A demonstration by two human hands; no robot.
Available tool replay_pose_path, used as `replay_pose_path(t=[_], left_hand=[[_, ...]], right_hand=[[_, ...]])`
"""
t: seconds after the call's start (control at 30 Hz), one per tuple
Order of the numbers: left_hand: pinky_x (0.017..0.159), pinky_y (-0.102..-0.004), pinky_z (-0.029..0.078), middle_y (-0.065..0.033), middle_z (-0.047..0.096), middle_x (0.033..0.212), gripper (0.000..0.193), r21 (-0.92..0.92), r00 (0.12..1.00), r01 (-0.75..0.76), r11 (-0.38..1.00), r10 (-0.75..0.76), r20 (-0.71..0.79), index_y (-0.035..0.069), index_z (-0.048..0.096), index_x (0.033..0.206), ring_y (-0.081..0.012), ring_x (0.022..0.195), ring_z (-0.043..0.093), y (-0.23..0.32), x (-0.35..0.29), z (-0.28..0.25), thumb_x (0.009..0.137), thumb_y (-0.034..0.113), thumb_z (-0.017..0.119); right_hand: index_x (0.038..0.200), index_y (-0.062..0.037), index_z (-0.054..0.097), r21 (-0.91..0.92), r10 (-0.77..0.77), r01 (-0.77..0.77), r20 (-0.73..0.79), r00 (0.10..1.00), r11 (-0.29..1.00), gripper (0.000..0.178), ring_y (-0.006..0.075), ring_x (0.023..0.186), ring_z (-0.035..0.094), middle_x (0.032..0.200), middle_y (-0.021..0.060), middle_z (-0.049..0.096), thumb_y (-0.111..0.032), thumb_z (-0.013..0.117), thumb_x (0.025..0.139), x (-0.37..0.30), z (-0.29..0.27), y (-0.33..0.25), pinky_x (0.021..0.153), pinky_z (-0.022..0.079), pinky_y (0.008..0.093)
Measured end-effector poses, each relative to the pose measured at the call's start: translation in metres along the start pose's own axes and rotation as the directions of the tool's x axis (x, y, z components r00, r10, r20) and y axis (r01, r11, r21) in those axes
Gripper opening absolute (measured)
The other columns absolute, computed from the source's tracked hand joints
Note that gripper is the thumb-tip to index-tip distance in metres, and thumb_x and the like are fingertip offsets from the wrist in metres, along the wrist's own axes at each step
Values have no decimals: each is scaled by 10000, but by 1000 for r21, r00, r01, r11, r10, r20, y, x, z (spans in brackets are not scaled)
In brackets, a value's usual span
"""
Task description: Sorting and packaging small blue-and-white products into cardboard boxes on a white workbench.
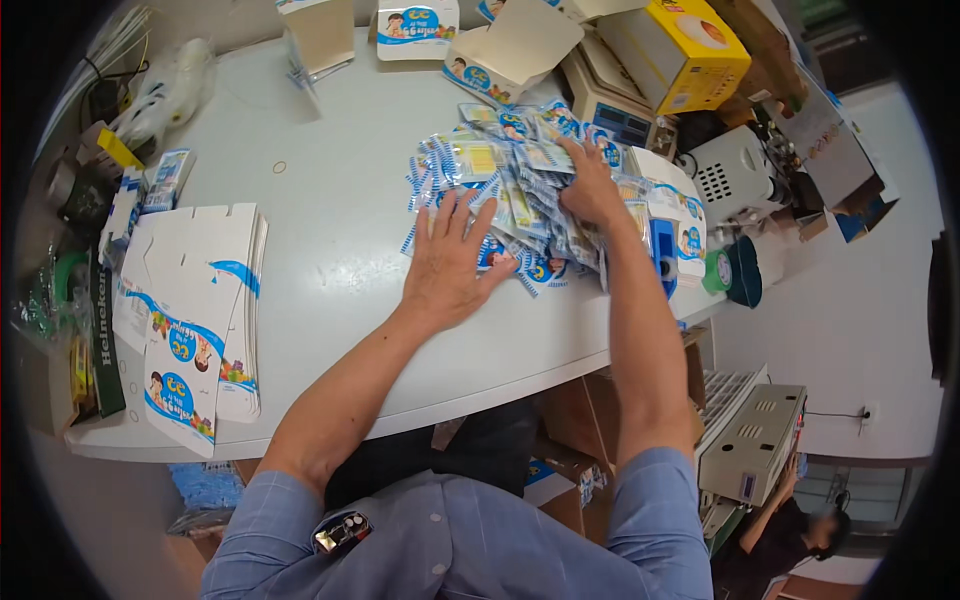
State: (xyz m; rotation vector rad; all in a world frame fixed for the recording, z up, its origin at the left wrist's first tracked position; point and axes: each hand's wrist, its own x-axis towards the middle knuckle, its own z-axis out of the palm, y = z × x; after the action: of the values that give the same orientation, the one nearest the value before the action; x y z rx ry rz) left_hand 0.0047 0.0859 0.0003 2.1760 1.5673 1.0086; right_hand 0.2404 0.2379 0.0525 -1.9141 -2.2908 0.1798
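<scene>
A heap of small clear sachets (470,158) with blue-and-white printing lies on the white table in front of me. My left hand (450,265) rests flat at the heap's near left edge, its fingers spread over the sachets. On the right side of the heap is my right hand (592,190), with fingers stretched out and apart, touching the sachets. Neither hand visibly grips a sachet. Sachets beneath the fingers are partly hidden.
Flat printed cartons (190,320) are stacked at the left. Open cartons (515,50) stand at the back, near a weighing scale (610,110) and a yellow box (690,55). A blue device (663,250) is right of my forearm. Another person (790,525) is at lower right.
</scene>
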Motion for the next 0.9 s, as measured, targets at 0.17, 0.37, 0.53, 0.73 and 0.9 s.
replay_pose_path(t=[0.17, 0.37, 0.53, 0.73, 0.9], left_hand=[[1228, -582, 159, -208, 411, 1530, 744, -4, 1000, 1, 1000, -1, -13, 65, 435, 1511, -379, 1498, 285, -5, 0, 1, 945, 500, 646], [1229, -578, 167, -220, 411, 1541, 739, -8, 1000, 1, 1000, -1, -13, 55, 456, 1492, -382, 1497, 293, -6, 1, -1, 932, 494, 654], [1219, -582, 198, -216, 477, 1501, 729, -161, 984, -37, 986, 7, -181, 20, 477, 1451, -406, 1436, 397, -1, -1, 4, 889, 397, 749], [1074, -427, 455, -166, 556, 1386, 770, -381, 850, -270, 884, 33, -525, 17, 479, 1441, -312, 1309, 536, -13, 1, -9, 814, 250, 859], [730, -240, 542, -108, 641, 1211, 658, -794, 979, -38, 607, -137, -152, 0, 530, 1378, -142, 962, 661, 3, 5, -17, 831, 162, 858]], right_hand=[[1417, -143, 572, 375, -234, 226, -26, 972, 899, 752, 405, 1407, 433, 1463, 236, 519, -36, 727, 689, -11, -28, 14, 1217, 294, 423], [1146, -73, 701, 81, -349, 395, -331, 877, 915, 471, 395, 1180, 614, 1218, 175, 686, 112, 586, 729, -58, -38, -12, 1046, 464, 449], [1130, -32, 688, 279, -124, 290, -491, 863, 916, 235, 377, 946, 693, 1088, 184, 725, -15, 653, 898, -87, -49, -16, 851, 540, 417], [1106, -1, 707, 788, 19, 49, -76, 997, 614, 265, 137, 769, 692, 905, 63, 736, -243, 640, 1023, -118, -72, -58, 604, 536, 281], [1023, -15, 732, 869, -26, -8, 25, 999, 496, 266, 85, 706, 671, 873, 36, 736, -271, 662, 1017, -126, -46, -77, 543, 507, 229]])
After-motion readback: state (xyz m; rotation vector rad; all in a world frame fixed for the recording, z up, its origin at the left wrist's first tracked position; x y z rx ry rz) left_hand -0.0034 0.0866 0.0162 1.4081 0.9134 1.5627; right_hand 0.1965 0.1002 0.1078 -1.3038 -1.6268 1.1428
